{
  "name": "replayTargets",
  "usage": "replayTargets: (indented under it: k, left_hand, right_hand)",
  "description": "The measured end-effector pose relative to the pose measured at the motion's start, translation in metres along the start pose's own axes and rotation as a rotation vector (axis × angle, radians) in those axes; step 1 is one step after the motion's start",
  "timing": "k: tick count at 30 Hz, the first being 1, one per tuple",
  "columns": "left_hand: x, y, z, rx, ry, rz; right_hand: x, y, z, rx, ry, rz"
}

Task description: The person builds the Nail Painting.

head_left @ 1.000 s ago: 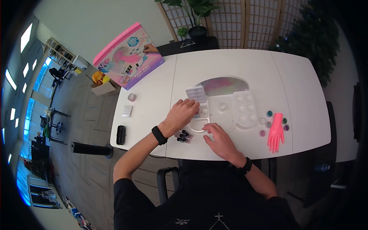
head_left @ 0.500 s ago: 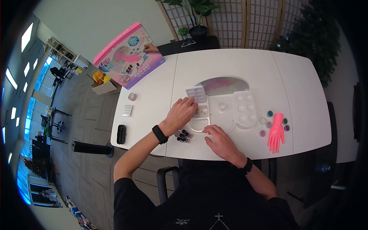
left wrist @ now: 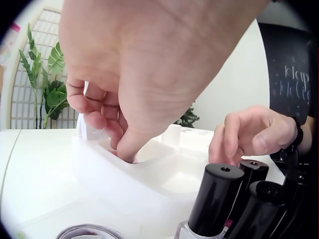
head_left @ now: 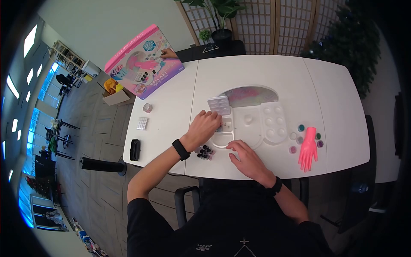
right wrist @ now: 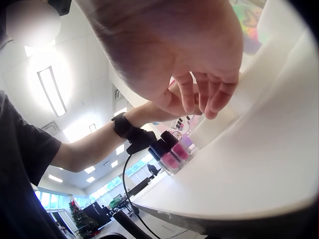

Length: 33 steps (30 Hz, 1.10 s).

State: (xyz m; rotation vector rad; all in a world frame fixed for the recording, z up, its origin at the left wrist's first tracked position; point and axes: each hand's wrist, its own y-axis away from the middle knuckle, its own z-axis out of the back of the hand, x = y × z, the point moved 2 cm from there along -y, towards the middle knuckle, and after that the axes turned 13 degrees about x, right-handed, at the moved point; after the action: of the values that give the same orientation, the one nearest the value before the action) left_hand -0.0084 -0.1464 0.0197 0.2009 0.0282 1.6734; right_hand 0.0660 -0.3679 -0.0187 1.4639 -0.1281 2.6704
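My left hand (head_left: 202, 127) reaches into a small compartment on the left side of the white plastic tray (head_left: 248, 133). In the left wrist view its fingers are curled and the thumb (left wrist: 130, 144) points down inside the compartment wall. A bit of something pinkish shows at the thumb tip; I cannot tell whether it is held. Loosely bent, my right hand (head_left: 250, 160) rests with its fingertips at the tray's front rim and holds nothing. Nail polish bottles (head_left: 205, 152) with black caps stand below the left wrist. A clear divided case (head_left: 219, 105) sits at the tray's back left.
A pink model hand (head_left: 308, 150) lies at the right among small glitter pots (head_left: 301, 127). At the left are a round clear container (head_left: 147, 108), a white gridded piece (head_left: 142, 124) and a black case (head_left: 135, 150). The nail art box (head_left: 145, 62) stands at the back left.
Both hands stay almost in place. The left hand shifts very slightly at the compartment; the tray, bottles and other things have not moved.
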Motion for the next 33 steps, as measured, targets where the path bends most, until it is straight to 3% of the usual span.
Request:
replayTargets:
  k: [10, 16, 33]
  left_hand:
    - [0.0021, 0.0021, -0.0041, 0.024, 0.017, -0.036]
    - [-0.0006, -0.0008, -0.0011, -0.059, -0.017, 0.015]
    - [0.0067, 0.0069, -0.0046, -0.05, 0.156, 0.014]
  right_hand:
    - [-0.0001, 0.0002, 0.001, 0.011, 0.007, 0.007]
    - [0.0008, 0.0006, 0.0018, 0.023, 0.007, -0.002]
    - [-0.0008, -0.0003, 0.0013, 0.059, -0.064, -0.048]
